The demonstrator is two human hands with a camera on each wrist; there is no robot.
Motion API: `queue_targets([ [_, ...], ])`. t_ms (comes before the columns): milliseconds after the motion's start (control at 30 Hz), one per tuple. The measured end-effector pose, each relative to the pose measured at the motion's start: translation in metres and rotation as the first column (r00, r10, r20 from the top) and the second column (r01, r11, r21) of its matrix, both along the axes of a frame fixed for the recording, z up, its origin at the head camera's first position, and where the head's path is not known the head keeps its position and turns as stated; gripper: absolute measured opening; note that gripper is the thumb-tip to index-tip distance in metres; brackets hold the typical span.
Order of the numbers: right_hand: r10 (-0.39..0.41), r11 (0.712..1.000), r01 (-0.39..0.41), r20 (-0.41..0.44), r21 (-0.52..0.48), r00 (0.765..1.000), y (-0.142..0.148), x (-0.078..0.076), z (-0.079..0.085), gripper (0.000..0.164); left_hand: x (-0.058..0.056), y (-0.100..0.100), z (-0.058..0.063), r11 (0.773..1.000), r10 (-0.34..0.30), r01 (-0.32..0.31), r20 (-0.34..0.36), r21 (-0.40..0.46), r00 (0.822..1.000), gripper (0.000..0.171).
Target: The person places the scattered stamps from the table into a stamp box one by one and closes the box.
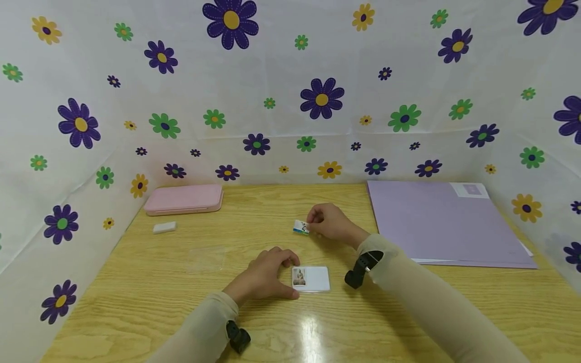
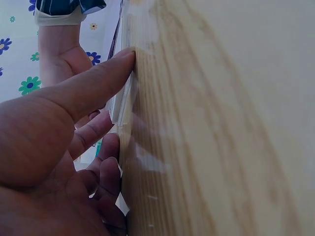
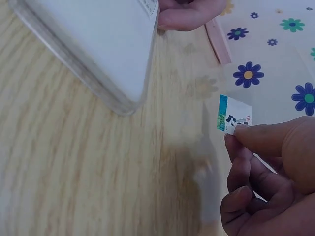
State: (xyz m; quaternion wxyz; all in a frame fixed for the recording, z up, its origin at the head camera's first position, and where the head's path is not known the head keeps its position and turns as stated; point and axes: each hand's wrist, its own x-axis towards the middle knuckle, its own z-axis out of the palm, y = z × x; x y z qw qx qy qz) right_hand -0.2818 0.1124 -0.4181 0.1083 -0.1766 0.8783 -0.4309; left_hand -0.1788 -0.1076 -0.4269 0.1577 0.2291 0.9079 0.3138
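Observation:
A clear, rounded card case (image 1: 317, 278) with a white inside lies on the table, a small picture of a seated statue (image 1: 299, 276) at its left end. My left hand (image 1: 268, 275) holds that end, thumb at the near corner and index finger at the far one. In the left wrist view its thumb (image 2: 106, 78) touches the case's edge. Beyond the case, my right hand (image 1: 331, 224) pinches a small printed piece of paper (image 3: 227, 117) between thumb and index finger. This piece has a blue-green band and a black-and-white drawing.
A pink case (image 1: 183, 199) stands at the back left, with a small white block (image 1: 164, 227) before it. A thin transparent sheet (image 1: 206, 258) lies left of my left hand. The large purple folder (image 1: 440, 227) covers the back right. Flowered cloth (image 1: 272, 65) encloses the table.

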Motion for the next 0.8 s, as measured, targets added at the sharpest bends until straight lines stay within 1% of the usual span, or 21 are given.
queue_targets([
  [133, -0.003, 1.0, 0.003, 0.011, -0.019, 1.0, 0.002, 0.004, 0.006, 0.005, -0.001, 0.0, 0.0, 1.0, 0.003, -0.003, 0.008, -0.001, 1.0, 0.053],
  [267, 0.005, 1.0, -0.006, -0.02, -0.031, 1.0, 0.006, 0.01, 0.014, 0.005, -0.002, 0.001, 0.001, 1.0, 0.002, -0.002, 0.003, -0.002, 1.0, 0.053],
  [400, 0.011, 0.997, -0.013, -0.024, -0.07, 1.0, 0.013, 0.017, 0.02, 0.005, -0.003, 0.002, 0.001, 1.0, -0.004, 0.004, 0.001, -0.006, 1.0, 0.053],
  [533, 0.048, 0.993, -0.051, -0.023, -0.107, 0.999, 0.019, 0.023, 0.025, 0.002, -0.002, 0.002, 0.001, 1.0, 0.004, -0.004, 0.012, -0.004, 1.0, 0.053],
  [667, 0.076, 0.991, -0.079, -0.037, -0.105, 0.996, 0.024, 0.029, 0.028, 0.003, 0.0, 0.001, 0.001, 1.0, 0.011, -0.011, 0.014, -0.003, 1.0, 0.054],
  [800, 0.085, 0.991, -0.089, -0.037, -0.1, 0.996, 0.028, 0.035, 0.028, 0.002, 0.0, 0.0, 0.0, 1.0, 0.012, -0.012, 0.015, 0.0, 1.0, 0.054],
])
